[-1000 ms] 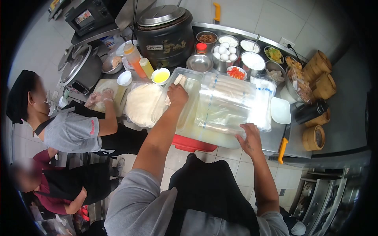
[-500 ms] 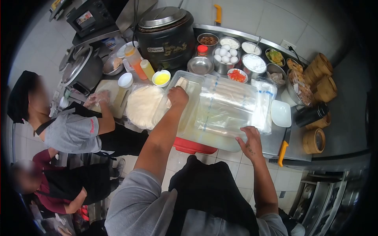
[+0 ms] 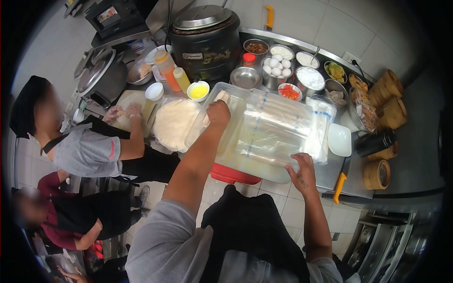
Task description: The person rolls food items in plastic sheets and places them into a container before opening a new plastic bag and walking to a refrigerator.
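Note:
My left hand [image 3: 219,113] reaches into a clear plastic tray [image 3: 192,137], its fingers closed round a pale dough roll [image 3: 222,96]. The roll's ends show above and below the hand. My right hand [image 3: 302,173] rests at the near right edge of a clear plastic sheet [image 3: 273,134], thumb and fingers apart. Under the sheet lie several pale rolls in rows, on a light cutting board [image 3: 266,170]. Folded plastic with blue marks [image 3: 321,125] lies to the right of them.
Left of the tray is a stack of flat dough rounds [image 3: 175,123]. A co-worker's gloved hands [image 3: 133,111] are at another board. Bowls of eggs [image 3: 277,66] and powder [image 3: 310,78] stand behind. To the right are a white dish [image 3: 339,140], an orange-handled knife [image 3: 339,187] and bamboo steamers [image 3: 376,174].
The whole view has shifted slightly. Both my hands keep nearly the same places over the tray and sheet. The co-worker's gloved hands have moved farther apart.

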`<state>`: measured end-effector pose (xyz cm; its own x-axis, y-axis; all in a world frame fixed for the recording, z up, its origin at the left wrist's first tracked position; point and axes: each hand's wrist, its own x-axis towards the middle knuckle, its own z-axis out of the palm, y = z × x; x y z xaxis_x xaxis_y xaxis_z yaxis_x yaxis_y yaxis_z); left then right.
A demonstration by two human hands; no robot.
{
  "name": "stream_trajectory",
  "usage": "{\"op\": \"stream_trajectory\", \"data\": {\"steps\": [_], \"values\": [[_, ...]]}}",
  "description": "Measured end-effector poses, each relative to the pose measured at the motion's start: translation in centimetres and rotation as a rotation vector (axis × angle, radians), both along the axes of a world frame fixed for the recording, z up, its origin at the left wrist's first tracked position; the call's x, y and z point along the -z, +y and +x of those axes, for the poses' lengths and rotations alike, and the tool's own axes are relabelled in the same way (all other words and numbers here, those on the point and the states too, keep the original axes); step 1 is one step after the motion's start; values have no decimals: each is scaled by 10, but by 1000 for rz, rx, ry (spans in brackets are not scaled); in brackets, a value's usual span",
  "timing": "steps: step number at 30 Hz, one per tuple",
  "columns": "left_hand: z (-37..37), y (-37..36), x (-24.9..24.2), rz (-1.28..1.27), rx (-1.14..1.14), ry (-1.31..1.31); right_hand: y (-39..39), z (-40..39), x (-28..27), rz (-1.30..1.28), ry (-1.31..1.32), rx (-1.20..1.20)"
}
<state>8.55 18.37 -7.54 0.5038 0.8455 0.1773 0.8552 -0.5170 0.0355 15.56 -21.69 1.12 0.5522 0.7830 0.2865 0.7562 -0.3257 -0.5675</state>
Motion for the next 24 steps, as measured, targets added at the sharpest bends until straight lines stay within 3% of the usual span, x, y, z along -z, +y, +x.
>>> {"op": "stream_trajectory", "data": {"steps": [5,10,13,14,16,19,22,24], "values": [[-15,7,-55,-312,-9,-150,-7,-1,1,4,22,42],[-15,40,-51,-657,-174,-441,-18,0,11,11,29,43],[-15,55,-41,-1223,-280,-903,-19,0,8,9,44,26],[-17,61,-37,-1219,-278,-911,-18,0,7,12,39,22],[-19,75,-22,-1528,-318,-1041,-16,-2,6,9,57,26],[-24,67,-22,-1510,-176,-879,-12,-2,-1,3,75,17],[-24,60,-25,-1496,-185,-715,-7,-2,-5,-1,51,10],[-27,52,-27,-1473,-156,-787,-6,-3,-7,1,46,1]]}}
